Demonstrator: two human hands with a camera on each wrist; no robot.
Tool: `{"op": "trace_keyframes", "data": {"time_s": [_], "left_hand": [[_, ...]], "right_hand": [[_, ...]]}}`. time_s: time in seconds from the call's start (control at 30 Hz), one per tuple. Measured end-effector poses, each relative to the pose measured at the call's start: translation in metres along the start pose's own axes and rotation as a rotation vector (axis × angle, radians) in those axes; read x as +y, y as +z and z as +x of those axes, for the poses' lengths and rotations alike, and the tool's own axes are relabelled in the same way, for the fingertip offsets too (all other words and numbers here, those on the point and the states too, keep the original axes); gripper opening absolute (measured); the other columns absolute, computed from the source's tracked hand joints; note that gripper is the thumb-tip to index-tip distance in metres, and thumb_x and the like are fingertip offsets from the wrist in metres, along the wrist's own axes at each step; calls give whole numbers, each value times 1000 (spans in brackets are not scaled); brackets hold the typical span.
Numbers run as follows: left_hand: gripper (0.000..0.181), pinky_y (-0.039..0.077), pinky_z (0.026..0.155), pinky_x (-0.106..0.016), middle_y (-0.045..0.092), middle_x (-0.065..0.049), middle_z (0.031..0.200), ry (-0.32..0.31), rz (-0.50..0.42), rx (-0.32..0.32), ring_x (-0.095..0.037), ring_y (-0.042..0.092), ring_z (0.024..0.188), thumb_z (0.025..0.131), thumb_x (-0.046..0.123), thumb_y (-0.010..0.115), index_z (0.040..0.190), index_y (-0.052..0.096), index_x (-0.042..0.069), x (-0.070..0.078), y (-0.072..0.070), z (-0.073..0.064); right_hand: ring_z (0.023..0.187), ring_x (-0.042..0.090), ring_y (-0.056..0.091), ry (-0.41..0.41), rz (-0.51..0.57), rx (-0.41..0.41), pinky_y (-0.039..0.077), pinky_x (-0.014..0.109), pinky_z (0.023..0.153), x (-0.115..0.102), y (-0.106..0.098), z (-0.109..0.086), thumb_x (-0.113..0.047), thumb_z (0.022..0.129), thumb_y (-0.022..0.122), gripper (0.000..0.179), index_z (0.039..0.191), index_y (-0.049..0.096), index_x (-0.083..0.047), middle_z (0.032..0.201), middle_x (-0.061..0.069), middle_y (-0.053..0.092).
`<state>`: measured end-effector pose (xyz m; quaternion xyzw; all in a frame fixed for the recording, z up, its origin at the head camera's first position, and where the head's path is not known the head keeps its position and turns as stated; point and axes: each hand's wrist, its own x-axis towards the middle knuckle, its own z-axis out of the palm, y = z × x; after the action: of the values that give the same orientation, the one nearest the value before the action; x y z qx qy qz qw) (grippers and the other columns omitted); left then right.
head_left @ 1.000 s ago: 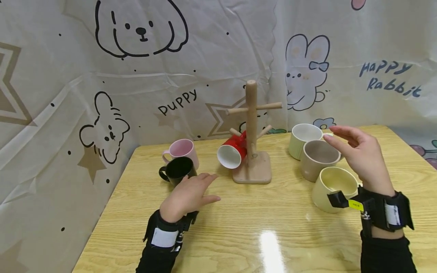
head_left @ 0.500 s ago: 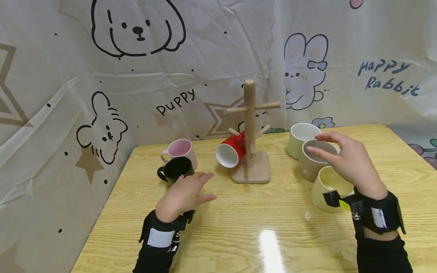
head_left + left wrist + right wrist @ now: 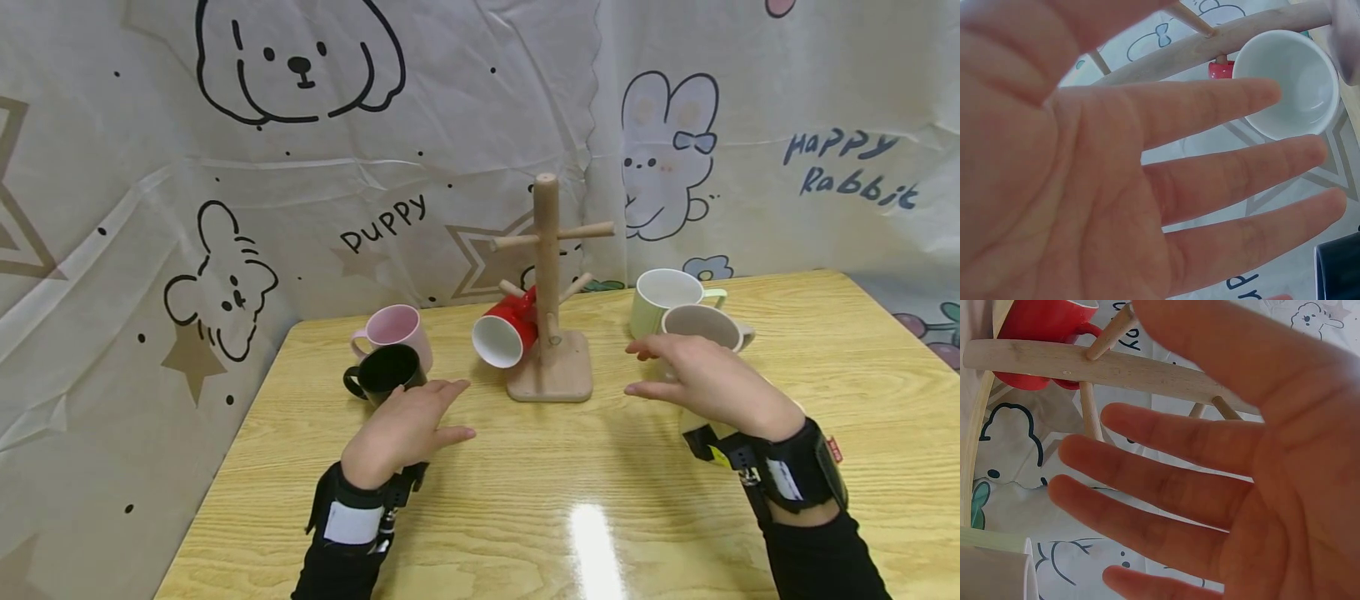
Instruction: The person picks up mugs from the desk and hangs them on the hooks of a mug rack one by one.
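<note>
My left hand (image 3: 401, 433) hovers by the black mug (image 3: 384, 367), fingers straight and spread, thumb apart; the palm view shows nothing held. Behind the black mug stands a pink mug (image 3: 408, 329). Over on the right, my right hand (image 3: 712, 387) is held with fingers extended and nothing in it. It overlaps a beige mug (image 3: 701, 327) and covers most of a yellow mug (image 3: 690, 421). A pale green mug (image 3: 643, 312) stands behind the beige one. Between my hands, a red mug (image 3: 517, 325) hangs tilted on a lower peg of the wooden mug tree (image 3: 547, 258).
The mug tree's square base (image 3: 551, 383) rests on the wood-grain table (image 3: 517, 500). Bare upper pegs (image 3: 588, 231) stick out sideways. A printed cloth (image 3: 480, 108) hangs behind the table's back edge and down the left side.
My right hand has moved left and down from beside the right-hand mugs to in front of them, uncovering the pale green and beige handles. My left hand has hardly moved.
</note>
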<state>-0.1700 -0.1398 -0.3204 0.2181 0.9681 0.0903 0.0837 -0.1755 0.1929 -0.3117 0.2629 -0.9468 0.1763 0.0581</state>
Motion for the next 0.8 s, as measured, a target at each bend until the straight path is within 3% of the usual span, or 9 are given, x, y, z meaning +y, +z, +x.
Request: {"op": "trace_keyframes", "data": {"time_s": [0.8], "left_hand": [[61, 28, 98, -61, 52, -14, 128, 15, -2, -10, -27, 45, 117, 81, 40, 59, 132, 44, 10, -1, 1, 1]], "right_hand": [[91, 22, 59, 15, 5, -42, 51, 42, 75, 1, 2, 2, -39, 79, 62, 45, 108, 59, -5, 103, 11, 65]]}}
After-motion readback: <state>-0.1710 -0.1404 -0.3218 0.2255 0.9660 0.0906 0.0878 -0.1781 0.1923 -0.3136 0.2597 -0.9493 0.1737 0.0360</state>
